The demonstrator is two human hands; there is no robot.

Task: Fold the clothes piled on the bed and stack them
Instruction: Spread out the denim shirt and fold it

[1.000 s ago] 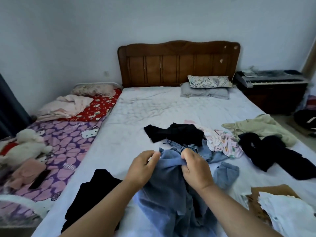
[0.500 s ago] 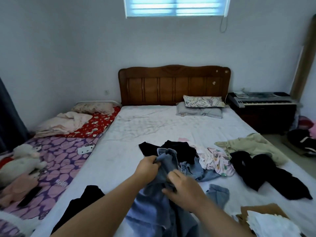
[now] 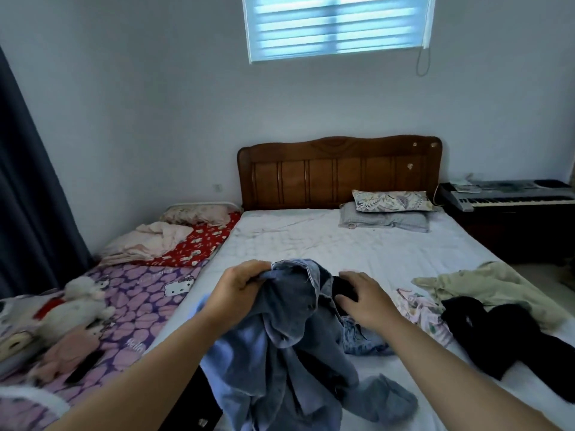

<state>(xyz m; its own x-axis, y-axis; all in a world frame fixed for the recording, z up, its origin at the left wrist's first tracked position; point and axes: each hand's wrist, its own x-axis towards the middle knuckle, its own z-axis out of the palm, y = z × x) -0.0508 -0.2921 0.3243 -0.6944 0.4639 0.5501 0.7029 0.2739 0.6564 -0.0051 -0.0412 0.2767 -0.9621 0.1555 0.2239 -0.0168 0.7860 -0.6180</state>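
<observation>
I have a blue denim garment [image 3: 289, 337] lifted off the near part of the bed [image 3: 326, 244], and I judge this to be the sorting-out step: finding an edge to hold before any fold is made. My left hand [image 3: 239, 290] has its grip curled round a bunch of the denim at its top, so the rest hangs crumpled toward me. My right hand [image 3: 364, 298] is just right of that bunch with fingers spread and fairly straight, hovering at the cloth's edge over a black garment [image 3: 340, 286]; I cannot tell whether it touches either one.

The other clothes lie unfolded to the right: a floral piece [image 3: 420, 309], a pale green top [image 3: 485, 284] and a black heap [image 3: 504, 331]. I see no stack yet, so I judge the task is barely begun.

Next, I think the right hand needs to take a matching edge, so I can shake the denim flat on the bare sheet.
</observation>
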